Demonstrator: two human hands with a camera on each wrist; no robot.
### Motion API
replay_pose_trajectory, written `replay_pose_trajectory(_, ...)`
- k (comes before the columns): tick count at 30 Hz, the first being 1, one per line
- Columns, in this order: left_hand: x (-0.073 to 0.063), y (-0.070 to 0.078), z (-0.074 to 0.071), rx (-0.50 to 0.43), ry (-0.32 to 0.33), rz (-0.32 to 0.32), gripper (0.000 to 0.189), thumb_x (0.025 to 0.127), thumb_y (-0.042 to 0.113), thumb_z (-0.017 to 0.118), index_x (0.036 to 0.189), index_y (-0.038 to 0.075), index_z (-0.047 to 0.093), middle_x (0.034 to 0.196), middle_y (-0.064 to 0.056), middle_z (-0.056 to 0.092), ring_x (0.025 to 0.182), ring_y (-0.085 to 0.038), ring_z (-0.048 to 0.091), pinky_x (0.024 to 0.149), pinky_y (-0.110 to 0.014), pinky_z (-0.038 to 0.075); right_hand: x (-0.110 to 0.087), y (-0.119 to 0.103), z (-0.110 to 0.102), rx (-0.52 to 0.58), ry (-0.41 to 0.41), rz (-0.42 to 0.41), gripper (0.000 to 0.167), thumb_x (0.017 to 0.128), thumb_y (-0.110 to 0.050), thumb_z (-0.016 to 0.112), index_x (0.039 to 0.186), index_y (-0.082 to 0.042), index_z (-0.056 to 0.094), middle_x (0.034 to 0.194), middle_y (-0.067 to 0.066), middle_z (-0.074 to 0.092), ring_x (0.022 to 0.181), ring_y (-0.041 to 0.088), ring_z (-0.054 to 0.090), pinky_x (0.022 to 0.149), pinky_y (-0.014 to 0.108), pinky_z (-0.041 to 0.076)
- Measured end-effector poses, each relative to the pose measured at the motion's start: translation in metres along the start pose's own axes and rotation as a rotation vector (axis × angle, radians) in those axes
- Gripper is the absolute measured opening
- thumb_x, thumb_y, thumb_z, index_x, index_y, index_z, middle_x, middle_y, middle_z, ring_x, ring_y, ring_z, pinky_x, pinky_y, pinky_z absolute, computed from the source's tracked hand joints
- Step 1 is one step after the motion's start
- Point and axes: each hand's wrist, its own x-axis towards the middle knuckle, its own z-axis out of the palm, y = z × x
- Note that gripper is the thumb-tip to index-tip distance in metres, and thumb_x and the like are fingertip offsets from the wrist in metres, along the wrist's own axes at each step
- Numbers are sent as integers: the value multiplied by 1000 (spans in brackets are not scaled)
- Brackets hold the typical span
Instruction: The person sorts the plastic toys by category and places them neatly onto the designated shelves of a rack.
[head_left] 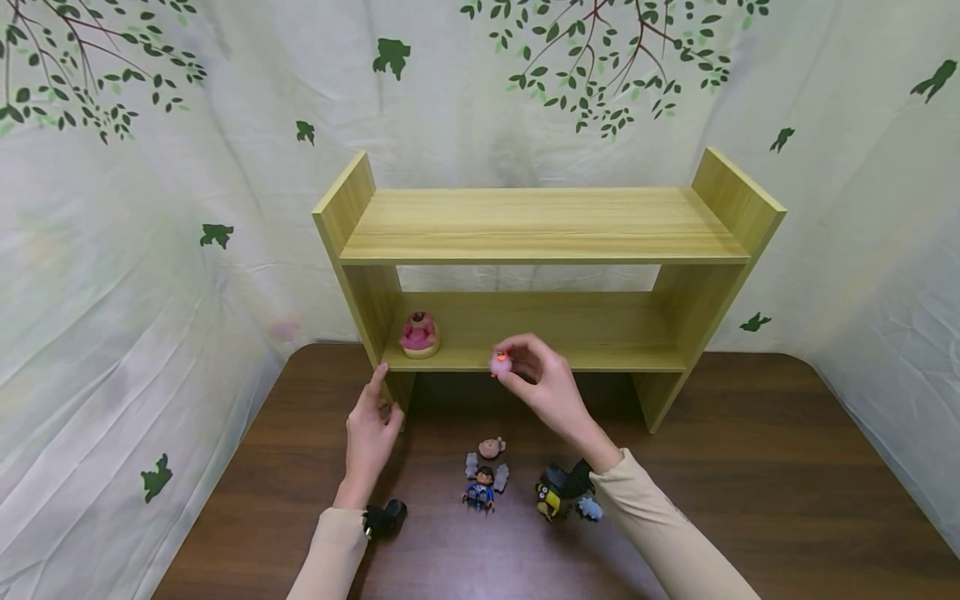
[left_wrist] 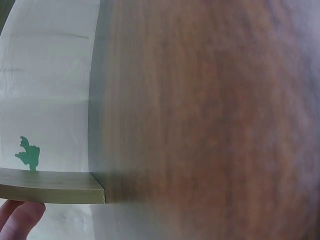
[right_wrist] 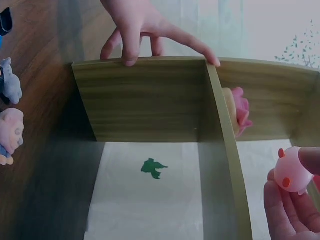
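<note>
In the head view my right hand (head_left: 551, 392) pinches a small pink toy bird (head_left: 499, 364) between thumb and fingers, in front of the lower board of a wooden shelf (head_left: 543, 333). The right wrist view shows the round body of the toy bird (right_wrist: 290, 170) with its orange feet. My left hand (head_left: 369, 437) touches the front edge of the shelf's left side panel, its index finger stretched to the board's corner. A pink bear figure (head_left: 419, 336) sits on the lower board at the left end.
On the brown table (head_left: 787, 467) before the shelf lie a figure in blue (head_left: 480, 492), a pinkish toy (head_left: 491, 448), small grey toys (head_left: 501, 477), a black and yellow toy (head_left: 551, 500) and a blue-grey toy (head_left: 589, 507). White cloth (head_left: 225, 292) hangs around.
</note>
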Motion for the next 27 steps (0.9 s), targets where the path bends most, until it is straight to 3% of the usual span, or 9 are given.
replay_pose_trajectory(10,0,-1,0,3,4,-1,79,77,-14,60,144,21,39,119,-19,57,76,-30,64,51,-35,49,14,-1,5,-44,15,8,27,84,10,64,110,14,56,108,28,60,101,39,59,88,44,48)
replay_pose_trajectory(17,0,-1,1,-2,-2,-11,79,77,-14,60,145,22,38,115,-19,58,77,-31,64,51,-34,49,26,34,4,-82,21,10,30,85,1,68,113,7,60,107,21,64,98,32,63,85,41,50)
replay_pose_trajectory(27,0,0,0,-6,-3,-8,80,77,-15,60,145,22,38,112,-19,58,77,-31,64,51,-34,48,40,42,5,-178,25,-29,27,83,-5,72,108,-1,62,101,10,65,93,19,63,81,32,51)
